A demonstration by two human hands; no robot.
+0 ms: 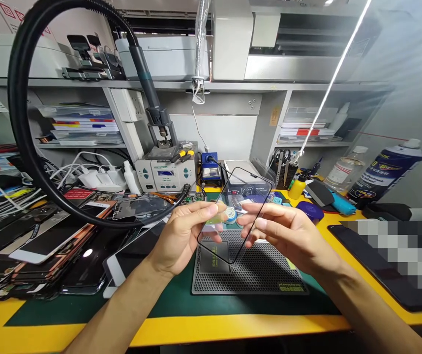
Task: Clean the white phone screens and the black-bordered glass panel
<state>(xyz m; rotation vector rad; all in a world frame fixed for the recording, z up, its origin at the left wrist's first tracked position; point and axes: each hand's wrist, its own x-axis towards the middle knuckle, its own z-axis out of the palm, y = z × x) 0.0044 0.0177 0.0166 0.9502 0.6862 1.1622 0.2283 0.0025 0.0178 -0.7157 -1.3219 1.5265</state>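
Between my two hands hangs a clear phone screen protector [230, 261] with a thin black border, tilted in the air. My left hand [185, 231] is closed on its left edge, thumb in front and fingertips behind the clear pane. A yellowish-green patch shows by the left thumb; I cannot tell whether it is a tab on the protector. On the right edge, my right hand [288, 231] grips with thumb and fingers. Below them lies a grey perforated pad [255, 280] on a green mat [174, 305]. A small round blue-and-white tin [230, 215] shows through the pane.
At left, many phones and phone parts [63, 231] are piled up. A hot-air station [166, 172] stands behind, its black hose [15, 98] looping over the left side. At right are a spray can [386, 169], a clear bottle [346, 167] and a dark flat panel [366, 260].
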